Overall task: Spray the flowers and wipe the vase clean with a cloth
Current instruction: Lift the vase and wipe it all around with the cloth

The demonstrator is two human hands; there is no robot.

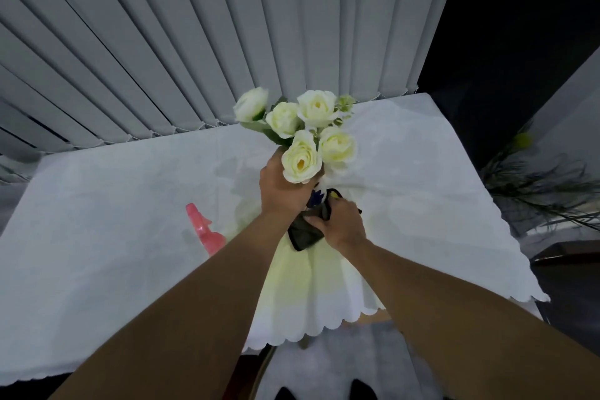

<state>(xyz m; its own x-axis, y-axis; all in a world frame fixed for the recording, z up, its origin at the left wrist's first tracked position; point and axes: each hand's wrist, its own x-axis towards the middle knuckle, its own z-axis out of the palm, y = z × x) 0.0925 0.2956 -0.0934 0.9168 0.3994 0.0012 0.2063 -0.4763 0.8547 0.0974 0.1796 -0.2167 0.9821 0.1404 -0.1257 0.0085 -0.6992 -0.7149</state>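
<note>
— Reporting the vase's (317, 196) condition?
— White with blue marks, mostly hidden, above the table (130, 204). My left hand (282, 185) grips its neck under cream flowers (302, 133); my right hand (341, 224) presses a dark cloth (305, 234) against it. Pink sprayer (204, 230) lies nearby.

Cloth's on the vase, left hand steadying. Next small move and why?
Probably slide the dark cloth around the vase with the right hand while the left hand holds it below the flowers. The cloth is bunched against one side only, and the pink spray bottle lies on the table, so wiping looks to be the current step.
</note>
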